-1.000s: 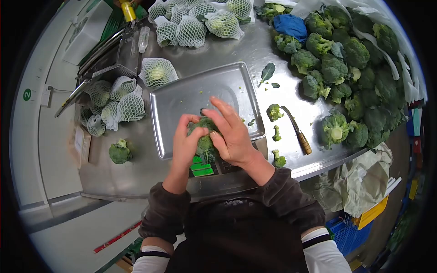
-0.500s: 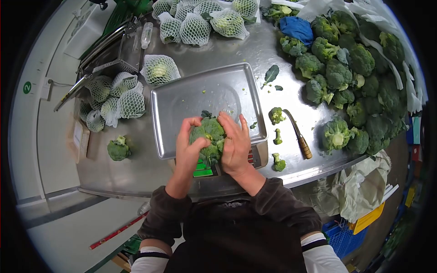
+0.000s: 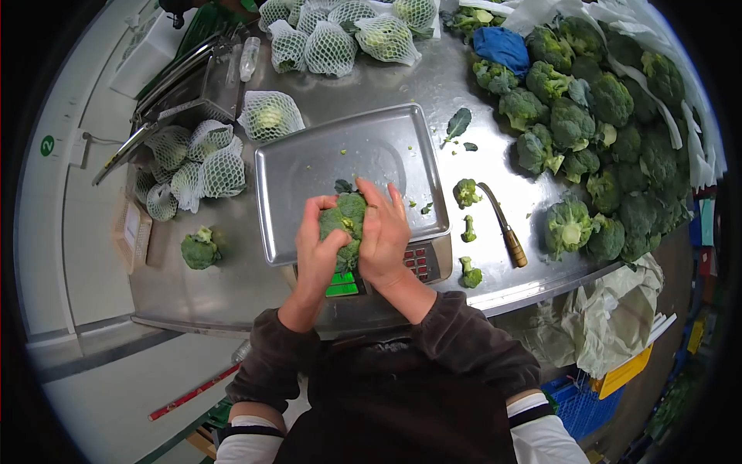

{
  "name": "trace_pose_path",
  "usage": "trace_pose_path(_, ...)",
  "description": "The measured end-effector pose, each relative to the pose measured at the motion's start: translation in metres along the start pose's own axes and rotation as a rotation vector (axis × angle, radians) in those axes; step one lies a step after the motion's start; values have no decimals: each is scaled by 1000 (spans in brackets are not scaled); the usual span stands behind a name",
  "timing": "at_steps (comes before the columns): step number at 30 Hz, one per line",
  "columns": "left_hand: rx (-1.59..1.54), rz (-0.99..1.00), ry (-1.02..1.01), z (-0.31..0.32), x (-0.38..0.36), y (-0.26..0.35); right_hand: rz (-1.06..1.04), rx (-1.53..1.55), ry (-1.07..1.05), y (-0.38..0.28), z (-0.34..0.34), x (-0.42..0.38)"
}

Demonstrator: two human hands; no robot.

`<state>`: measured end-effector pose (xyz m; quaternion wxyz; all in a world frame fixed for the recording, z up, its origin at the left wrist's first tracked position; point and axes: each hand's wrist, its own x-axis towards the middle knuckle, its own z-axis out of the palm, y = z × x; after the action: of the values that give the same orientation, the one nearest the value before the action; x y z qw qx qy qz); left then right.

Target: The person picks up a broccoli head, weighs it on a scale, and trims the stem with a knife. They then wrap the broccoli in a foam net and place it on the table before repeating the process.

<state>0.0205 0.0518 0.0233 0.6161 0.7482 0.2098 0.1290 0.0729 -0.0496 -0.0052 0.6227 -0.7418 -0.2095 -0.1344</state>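
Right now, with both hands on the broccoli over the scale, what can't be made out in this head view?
- Scale display: partly covered by the left hand; digits too small.
- Broccoli head: its stem is hidden between the left hand and the right hand.
- Knife: blade edge too small to judge.
- Netted broccoli: cut off by the top edge.

Both hands meet close in front of the chest, forearms angled inward in dark sleeves. The left hand (image 3: 318, 246) cups with fingers curled; the right hand (image 3: 384, 236) presses alongside, fingers together.
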Motion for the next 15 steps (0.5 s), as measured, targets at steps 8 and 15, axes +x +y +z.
trace_pose_path(8, 14, 9, -49, -5, 16, 0, -79, -64, -264, 0, -10, 17)
trace_pose_path(15, 24, -76, -79, -4, 38, -4, 314, 598, -287, 2, -27, 32)
